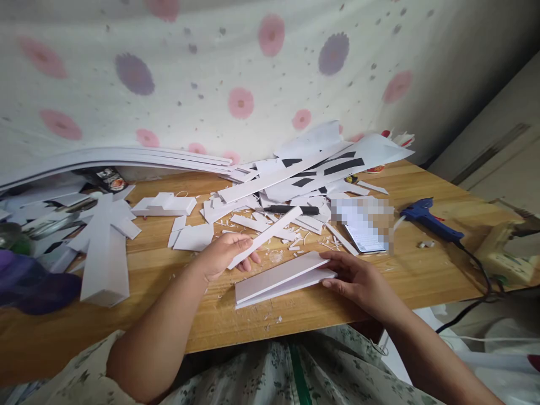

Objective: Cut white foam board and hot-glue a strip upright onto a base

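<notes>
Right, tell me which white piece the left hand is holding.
The narrow, straight strip: the left hand grips its near end. The wider paired panels are at the right hand instead.

Stretches beneath both hands as a wood-grained table (219,334). Strewn, beyond the left hand (225,256) and the right hand (354,275), with white offcuts (248,223) and fine shavings (294,247). Bears a white box (104,264) with flaps left of the left hand and, beyond that hand, a notched white block (164,205). Carries a phone (368,236) beyond the right hand; farther right, a blue glue gun (439,225). Supports, between the hands, paired white panels (278,277).
</notes>
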`<state>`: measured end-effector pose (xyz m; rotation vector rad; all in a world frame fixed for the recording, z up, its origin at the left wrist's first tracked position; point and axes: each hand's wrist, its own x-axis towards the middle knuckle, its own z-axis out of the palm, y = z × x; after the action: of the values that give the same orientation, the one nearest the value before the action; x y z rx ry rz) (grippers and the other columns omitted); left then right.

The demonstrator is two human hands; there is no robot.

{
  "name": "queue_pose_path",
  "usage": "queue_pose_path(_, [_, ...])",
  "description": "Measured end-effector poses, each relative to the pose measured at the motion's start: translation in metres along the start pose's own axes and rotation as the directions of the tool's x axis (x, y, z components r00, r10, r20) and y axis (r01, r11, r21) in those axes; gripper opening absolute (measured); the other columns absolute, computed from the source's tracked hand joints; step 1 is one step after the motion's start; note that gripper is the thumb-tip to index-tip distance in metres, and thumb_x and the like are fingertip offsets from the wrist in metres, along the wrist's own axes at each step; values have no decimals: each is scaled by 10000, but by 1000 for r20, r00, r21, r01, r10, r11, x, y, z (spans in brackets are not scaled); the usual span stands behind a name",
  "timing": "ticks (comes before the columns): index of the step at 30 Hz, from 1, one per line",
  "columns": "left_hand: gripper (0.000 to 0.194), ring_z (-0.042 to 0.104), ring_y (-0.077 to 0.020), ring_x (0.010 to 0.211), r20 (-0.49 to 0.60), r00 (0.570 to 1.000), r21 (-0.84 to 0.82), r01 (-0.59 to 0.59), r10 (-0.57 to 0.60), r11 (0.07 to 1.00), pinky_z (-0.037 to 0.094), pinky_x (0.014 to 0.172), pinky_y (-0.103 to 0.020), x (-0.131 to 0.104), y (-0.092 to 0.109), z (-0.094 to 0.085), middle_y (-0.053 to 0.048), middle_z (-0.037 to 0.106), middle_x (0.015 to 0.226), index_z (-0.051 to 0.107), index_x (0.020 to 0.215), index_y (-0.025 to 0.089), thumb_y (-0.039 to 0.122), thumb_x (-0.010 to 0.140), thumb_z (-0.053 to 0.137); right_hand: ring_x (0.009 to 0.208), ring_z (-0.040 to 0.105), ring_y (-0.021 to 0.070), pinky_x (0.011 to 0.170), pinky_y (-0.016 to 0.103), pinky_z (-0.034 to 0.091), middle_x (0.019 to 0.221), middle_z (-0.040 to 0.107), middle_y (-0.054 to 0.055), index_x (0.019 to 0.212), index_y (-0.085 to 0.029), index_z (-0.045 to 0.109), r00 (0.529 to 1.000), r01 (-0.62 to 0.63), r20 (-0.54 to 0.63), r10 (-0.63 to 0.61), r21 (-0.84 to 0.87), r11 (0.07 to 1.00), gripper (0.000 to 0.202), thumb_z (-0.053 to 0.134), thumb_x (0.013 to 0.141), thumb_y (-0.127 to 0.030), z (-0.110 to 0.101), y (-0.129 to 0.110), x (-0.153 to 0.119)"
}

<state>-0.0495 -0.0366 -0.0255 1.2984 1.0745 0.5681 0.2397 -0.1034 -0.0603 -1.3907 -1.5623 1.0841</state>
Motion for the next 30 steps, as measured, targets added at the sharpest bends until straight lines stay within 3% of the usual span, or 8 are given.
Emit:
queue_pose_path(7, [395,527,-95,497,36,999,-271,47,-39,962,376,459,-199,1,-7,12,-15,601,611,604,868,133,480,709,705,709,653,194,676,323,541,854,717,42,1145,-219,647,987,142,-6,-158,-405,903,449,682,712,-334,-9,-1,-10])
queue_pose_path(9, [407,536,-96,523,7,998,-344,63,-65,937,388,468,-189,1,-7,13,-23,599,621,618,905,121,460,705,721,743,657,211,689,343,531,901,719,62,1089,-225,662,956,170,-127,-264,-495,852,357,626,767,-374,-28,4,-9])
queue_pose_path(14, [435,528,-88,551,-11,999,-394,25,-32,919,407,481,-174,1,-5,12,-51,606,648,673,945,72,437,714,729,951,619,324,819,447,455,974,677,162,895,-220,655,688,-263,-609,-396,-717,645,194,537,781,-324,-122,31,7])
queue_pose_path(16, [445,533,-88,568,0,1000,-410,21,-23,912,413,494,-171,1,-4,13,-51,606,655,683,955,72,436,705,739,940,608,370,763,471,439,836,656,174,801,-222,638,713,-424,-658,-242,-679,599,126,611,684,-262,-159,43,21])
queue_pose_path(20, [477,528,-85,561,-1,999,-408,30,-34,913,408,498,-174,0,0,14,-47,606,651,689,955,72,455,678,757,757,629,355,654,453,430,493,501,66,538,-238,509,724,-477,-675,-145,-641,601,141,636,563,-182,-199,56,48])
queue_pose_path(24, [446,503,-92,525,-20,1000,-339,-1,-7,941,395,485,-205,0,0,14,-37,595,634,687,953,85,456,709,721,795,631,361,688,479,428,505,530,98,475,-236,436,710,-449,-681,-179,-633,630,224,619,599,-202,-194,48,57])
queue_pose_path(26, [422,502,-100,527,-12,1000,-288,-22,19,957,397,494,-218,1,-2,13,-37,595,637,682,958,91,456,748,681,888,631,351,748,479,431,690,640,161,616,-209,546,707,-374,-660,-254,-654,658,83,578,678,-253,-175,41,53])
queue_pose_path(30, [385,515,-115,551,-18,999,-248,-38,34,968,404,512,-231,3,-6,11,-41,597,657,673,937,103,452,775,653,876,667,214,769,341,487,934,711,97,991,-189,600,751,-136,-545,-373,-680,720,278,419,851,-346,-120,34,33])
